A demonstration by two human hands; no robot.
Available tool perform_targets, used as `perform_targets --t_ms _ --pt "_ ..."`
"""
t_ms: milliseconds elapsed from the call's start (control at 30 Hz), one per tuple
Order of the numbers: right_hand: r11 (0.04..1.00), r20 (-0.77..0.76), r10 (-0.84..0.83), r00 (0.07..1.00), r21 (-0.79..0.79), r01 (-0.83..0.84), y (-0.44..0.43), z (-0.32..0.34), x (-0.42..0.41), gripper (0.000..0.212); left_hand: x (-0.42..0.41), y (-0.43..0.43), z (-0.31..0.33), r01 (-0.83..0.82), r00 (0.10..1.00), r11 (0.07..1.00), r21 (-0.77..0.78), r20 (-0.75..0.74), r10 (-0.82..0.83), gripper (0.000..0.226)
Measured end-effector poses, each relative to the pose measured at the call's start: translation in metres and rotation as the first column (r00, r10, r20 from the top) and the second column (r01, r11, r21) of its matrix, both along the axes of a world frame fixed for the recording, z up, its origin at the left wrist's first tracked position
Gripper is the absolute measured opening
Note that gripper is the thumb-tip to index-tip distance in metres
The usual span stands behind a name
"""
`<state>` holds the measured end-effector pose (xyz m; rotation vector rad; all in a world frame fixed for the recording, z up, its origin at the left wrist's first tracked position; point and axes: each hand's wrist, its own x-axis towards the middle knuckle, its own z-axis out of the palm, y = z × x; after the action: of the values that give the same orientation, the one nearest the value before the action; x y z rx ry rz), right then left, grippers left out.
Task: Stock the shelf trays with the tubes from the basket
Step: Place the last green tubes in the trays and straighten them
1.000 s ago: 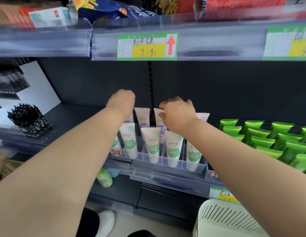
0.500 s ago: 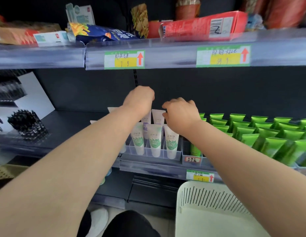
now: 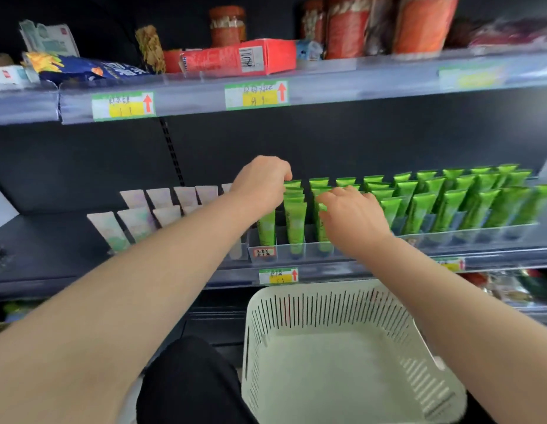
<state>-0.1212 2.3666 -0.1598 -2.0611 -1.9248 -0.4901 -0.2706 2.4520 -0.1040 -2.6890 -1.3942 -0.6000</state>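
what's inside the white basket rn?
Basket: the floor and slotted walls in view show nothing lying inside. The right forearm covers its right rim and corner, and the near edge runs out of frame, so those parts are unchecked.

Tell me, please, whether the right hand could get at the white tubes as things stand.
Probably not directly. The right hand is over the green tubes, and the left forearm lies across the path to the white tubes, covering some of them. It would have to cross over that arm.
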Motion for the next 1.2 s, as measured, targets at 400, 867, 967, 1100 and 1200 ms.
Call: perform_targets --t_ms 400,867,967,1100,1200 --pt "0.958 -0.052 -0.201 0.978 -0.220 0.185 -0.049 -0.063 0.078 0.034 0.067 -0.035 -0.064 0.083 0.992 0.990 -0.116 -0.081 -0.093 0.033" --pt "0.949 -0.070 -0.201 0.977 -0.262 0.176 -0.037 -0.104 0.065 0.042 0.028 -0.037 -0.126 -0.021 0.977 0.988 -0.155 -0.213 -0.013 0.029" --pt "0.931 -0.076 -0.264 0.962 -0.281 0.233 -0.046 -0.109 0.081 0.039 0.052 -0.044 -0.131 0.051 0.979 0.984 -0.170 -0.188 -0.083 0.036" --pt "0.910 -0.076 -0.337 0.938 -0.281 0.304 -0.056 -0.111 0.108 0.051 0.084 -0.052 -0.139 0.142 0.969 0.978 -0.152 -0.180 -0.169 0.033" --pt "0.914 -0.114 -0.329 0.937 -0.286 0.287 -0.056 -0.110 0.120 0.055 0.101 -0.057 -0.147 0.173 0.959 0.972 -0.159 -0.198 -0.203 0.034"
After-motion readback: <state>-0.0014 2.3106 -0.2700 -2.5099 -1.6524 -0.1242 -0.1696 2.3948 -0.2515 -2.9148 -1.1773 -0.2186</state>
